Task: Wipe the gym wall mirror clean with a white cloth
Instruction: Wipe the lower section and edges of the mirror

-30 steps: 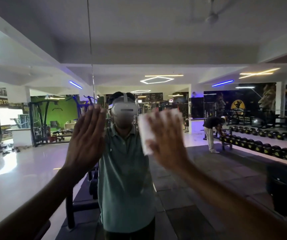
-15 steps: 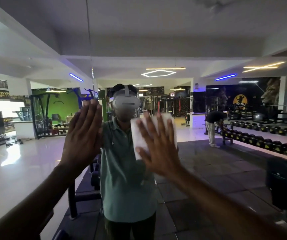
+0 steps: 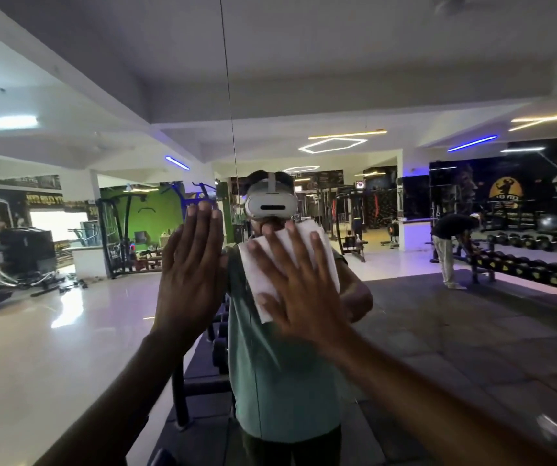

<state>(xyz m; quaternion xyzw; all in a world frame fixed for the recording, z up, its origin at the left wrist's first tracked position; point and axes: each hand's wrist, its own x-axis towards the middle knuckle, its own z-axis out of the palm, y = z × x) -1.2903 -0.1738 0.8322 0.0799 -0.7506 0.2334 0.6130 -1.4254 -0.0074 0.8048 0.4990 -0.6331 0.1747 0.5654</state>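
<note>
Mirror (image 3: pixel 68 331) fills the whole frame, flat glossy glass with a thin vertical seam upper centre; wipe in progress at frame centre.
White cloth (image 3: pixel 290 264), a flat folded rectangle, has slid left and slightly down over the last second, so the stroke is sweeping toward the seam. Right hand (image 3: pixel 304 297) presses it, fingers spread wide and straight. Left hand (image 3: pixel 189 280) is flat on the glass, fingers straight and together.

A dumbbell rack (image 3: pixel 536 267) ran along the right side, and a person (image 3: pixel 452 243) bent over it. A green wall (image 3: pixel 149 213) stood behind black exercise machines (image 3: pixel 119 237) at left. A hexagonal ceiling light (image 3: pixel 332 144) and blue light strips (image 3: pixel 472 143) were lit. The glossy white floor (image 3: pixel 51 331) met dark matting (image 3: pixel 455 331).
</note>
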